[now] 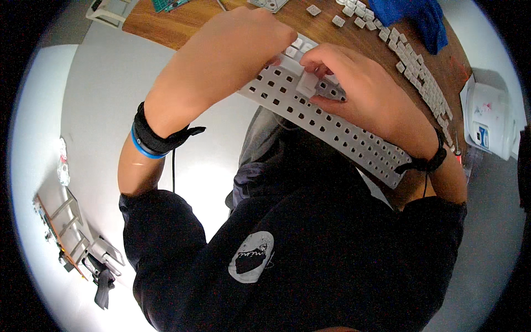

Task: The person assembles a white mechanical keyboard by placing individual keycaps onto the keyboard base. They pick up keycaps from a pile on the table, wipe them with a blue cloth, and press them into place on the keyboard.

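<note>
A white keyboard [332, 126] lies slanted in front of me, its near edge reaching past the table toward my lap. Most of its key positions are bare, with dark square sockets; a few white keycaps [293, 48] sit at its far left part. My left hand [260, 34] is curled over the keyboard's left end and grips it, most fingertips hidden. Between the thumb and index finger of my right hand [357, 77] is a wide white keycap [307, 84], pinched just above the sockets. I cannot tell whether this keycap touches the board.
Loose white keycaps [415, 69] spread in a curved band along the table's [171, 27] right side. A blue cloth [415, 19] lies at the back right. A white plastic container [489, 119] stands beyond the right edge. At far left is a green mat [166, 4].
</note>
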Action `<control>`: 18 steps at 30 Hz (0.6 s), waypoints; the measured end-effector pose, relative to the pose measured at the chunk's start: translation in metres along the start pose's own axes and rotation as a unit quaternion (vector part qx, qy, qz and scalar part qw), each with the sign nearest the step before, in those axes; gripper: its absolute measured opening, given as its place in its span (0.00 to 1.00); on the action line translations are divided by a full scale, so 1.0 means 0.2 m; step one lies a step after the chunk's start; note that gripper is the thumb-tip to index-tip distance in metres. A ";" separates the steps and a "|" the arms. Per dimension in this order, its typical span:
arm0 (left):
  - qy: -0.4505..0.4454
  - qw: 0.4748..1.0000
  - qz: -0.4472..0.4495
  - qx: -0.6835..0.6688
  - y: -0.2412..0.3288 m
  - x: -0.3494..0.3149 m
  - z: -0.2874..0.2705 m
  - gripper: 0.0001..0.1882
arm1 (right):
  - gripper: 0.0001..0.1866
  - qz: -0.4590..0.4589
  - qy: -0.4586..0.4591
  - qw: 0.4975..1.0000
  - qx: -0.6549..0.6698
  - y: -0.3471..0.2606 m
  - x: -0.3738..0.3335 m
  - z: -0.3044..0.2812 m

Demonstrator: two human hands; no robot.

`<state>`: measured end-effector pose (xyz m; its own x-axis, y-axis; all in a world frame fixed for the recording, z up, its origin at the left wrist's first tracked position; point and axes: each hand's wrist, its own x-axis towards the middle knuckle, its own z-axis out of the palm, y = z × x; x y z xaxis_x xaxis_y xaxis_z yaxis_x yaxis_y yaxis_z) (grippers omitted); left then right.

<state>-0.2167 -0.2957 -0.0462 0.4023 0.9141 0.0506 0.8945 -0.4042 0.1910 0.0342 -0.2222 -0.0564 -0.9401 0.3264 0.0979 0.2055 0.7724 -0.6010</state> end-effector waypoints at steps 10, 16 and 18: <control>0.034 0.999 0.030 -0.009 -0.05 -0.05 0.03 0.23 | 0.24 -0.042 -0.017 0.997 -0.063 0.04 0.00 -0.03; 0.068 0.996 0.057 -0.006 -0.07 -0.07 0.05 0.25 | 0.21 -0.064 0.002 0.997 -0.051 0.02 0.00 -0.02; 0.067 0.996 0.054 0.004 -0.07 -0.08 0.05 0.25 | 0.20 -0.062 -0.009 0.997 -0.037 0.03 0.00 -0.02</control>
<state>-0.2325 -0.3044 -0.0599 0.4678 0.8606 0.2014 0.8485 -0.5011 0.1701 0.0356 -0.2153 -0.0559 -0.9641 0.2161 0.1541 0.1056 0.8449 -0.5244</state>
